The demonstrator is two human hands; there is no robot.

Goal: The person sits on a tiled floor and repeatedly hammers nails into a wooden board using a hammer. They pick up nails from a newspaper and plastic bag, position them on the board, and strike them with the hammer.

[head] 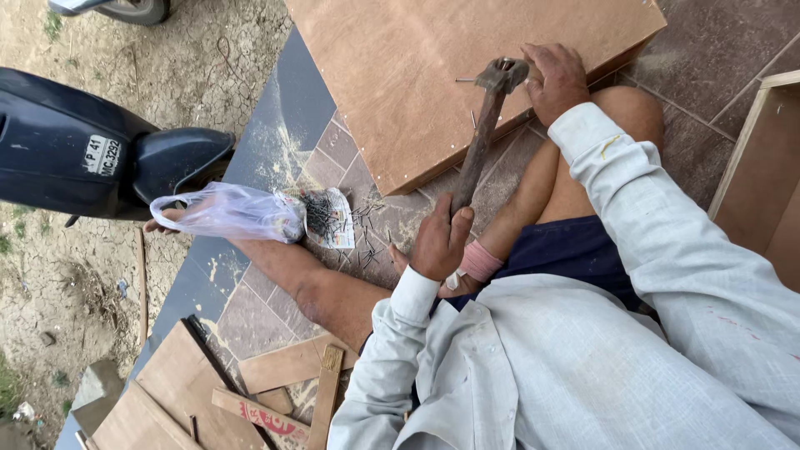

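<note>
Gripping the wooden handle of a hammer (482, 133), our left hand (439, 242) has its fingers wrapped shut around the lower end of the shaft. We carry the metal head up at the top, right over the edge of a big brown board (417, 75) that lies flat on the tiled floor (717, 46). Our right hand (554, 79) sits on that same board edge, just beside the hammer head, fingers curled down; whether they pinch a nail we cannot tell, since the head covers the spot. A thin nail (464, 80) sticks out sideways just left of the head.

We sit on the floor in a pale long-sleeved shirt, bare knee (637, 112) bent up under the right forearm, the other leg stretched out to the left. A pink band (481, 261) wraps a finger or toe near the left wrist.

Down by the stretched leg lies a heap of dark nails (321, 215) on a torn paper packet, some scattered onto the tiles. A clear plastic bag (229, 211) lies touching it. Sawdust dusts the dark stone strip beyond.

Wood offcuts (250, 392) are piled at lower left. A dark scooter (75, 146) stands on the cracked earth. At the right edge we catch the corner of an open wooden box (762, 175).
</note>
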